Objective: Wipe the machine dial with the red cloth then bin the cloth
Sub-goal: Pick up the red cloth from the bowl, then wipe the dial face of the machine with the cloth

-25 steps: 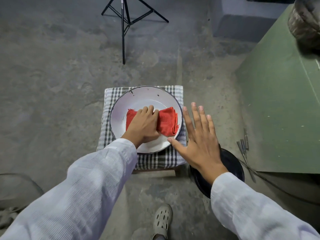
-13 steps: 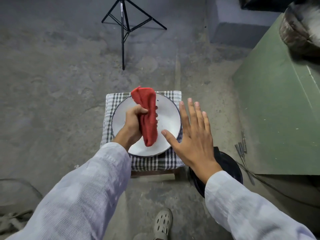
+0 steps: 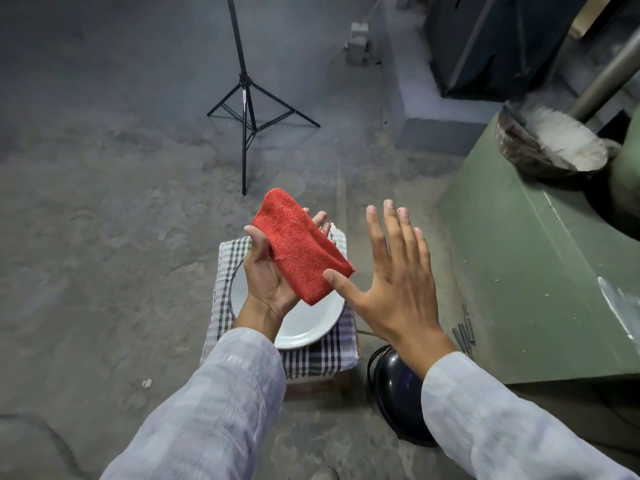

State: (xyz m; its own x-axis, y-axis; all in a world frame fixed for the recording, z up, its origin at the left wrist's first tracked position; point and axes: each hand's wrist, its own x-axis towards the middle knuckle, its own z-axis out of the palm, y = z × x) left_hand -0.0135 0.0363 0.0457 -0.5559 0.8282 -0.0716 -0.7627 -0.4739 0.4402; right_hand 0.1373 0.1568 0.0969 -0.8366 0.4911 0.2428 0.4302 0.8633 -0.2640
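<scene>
The folded red cloth (image 3: 298,244) lies across the upturned palm of my left hand (image 3: 268,271), thumb pressed on its edge, held above the white plate (image 3: 311,323). My right hand (image 3: 394,278) is spread flat, fingers apart, palm down, just right of the cloth with the thumb tip near its lower corner. The green machine (image 3: 540,265) stands at the right; no dial shows on it in this view. A black round bin (image 3: 398,400) sits on the floor under my right forearm.
The plate rests on a checked cloth (image 3: 311,362) over a low stool. A black tripod (image 3: 246,109) stands behind. A dusty bowl (image 3: 550,147) sits on the machine's top. Thin metal rods (image 3: 464,330) lie by the machine's base.
My left hand has lifted the cloth off the plate and turned palm up, so the cloth now lies flat across it. The view has tilted upward. My right hand stays spread beside it.
</scene>
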